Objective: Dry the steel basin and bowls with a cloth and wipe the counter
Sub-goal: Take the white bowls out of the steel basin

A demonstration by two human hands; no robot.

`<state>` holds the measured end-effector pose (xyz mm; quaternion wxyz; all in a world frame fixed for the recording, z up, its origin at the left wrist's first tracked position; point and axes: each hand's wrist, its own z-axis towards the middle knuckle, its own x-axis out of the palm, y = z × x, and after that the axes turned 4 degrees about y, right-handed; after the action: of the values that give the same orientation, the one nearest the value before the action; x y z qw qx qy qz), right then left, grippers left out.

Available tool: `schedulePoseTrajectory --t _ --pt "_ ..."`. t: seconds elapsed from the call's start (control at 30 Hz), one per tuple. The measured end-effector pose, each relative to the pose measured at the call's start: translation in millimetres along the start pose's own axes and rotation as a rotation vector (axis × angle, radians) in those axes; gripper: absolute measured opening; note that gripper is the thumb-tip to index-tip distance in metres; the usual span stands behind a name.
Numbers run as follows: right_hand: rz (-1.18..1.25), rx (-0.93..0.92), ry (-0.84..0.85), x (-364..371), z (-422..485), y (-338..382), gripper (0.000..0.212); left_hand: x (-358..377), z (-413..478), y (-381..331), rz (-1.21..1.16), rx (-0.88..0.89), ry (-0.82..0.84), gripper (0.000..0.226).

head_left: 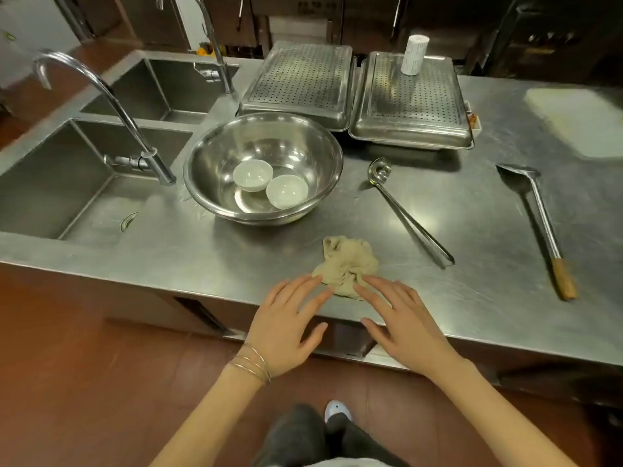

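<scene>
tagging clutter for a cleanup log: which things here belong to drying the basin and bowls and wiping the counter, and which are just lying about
For the job: cloth, steel basin, the two white bowls inside it, counter.

Lying about: ladle, long spatula, perforated trays, white roll on the right tray, cutting board.
</scene>
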<state>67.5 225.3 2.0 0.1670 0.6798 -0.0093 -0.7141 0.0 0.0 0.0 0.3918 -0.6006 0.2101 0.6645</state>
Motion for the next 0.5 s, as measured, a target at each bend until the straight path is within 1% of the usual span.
schedulePoseTrajectory --t 0.13,0.3,0.5 --pt "0.017 0.02 0.022 8.2 23.1 -12.9 0.046 6.6 13.6 19.6 -0.026 -0.029 0.034 0.049" --pt "0.01 0.045 0.023 31.0 50.3 -28.1 0.045 18.4 26.3 70.8 -0.008 -0.039 0.084 0.049" --pt "-0.02 0.057 -0.055 30.0 131.4 -30.8 0.046 3.6 61.7 152.2 -0.017 0.023 0.053 0.049"
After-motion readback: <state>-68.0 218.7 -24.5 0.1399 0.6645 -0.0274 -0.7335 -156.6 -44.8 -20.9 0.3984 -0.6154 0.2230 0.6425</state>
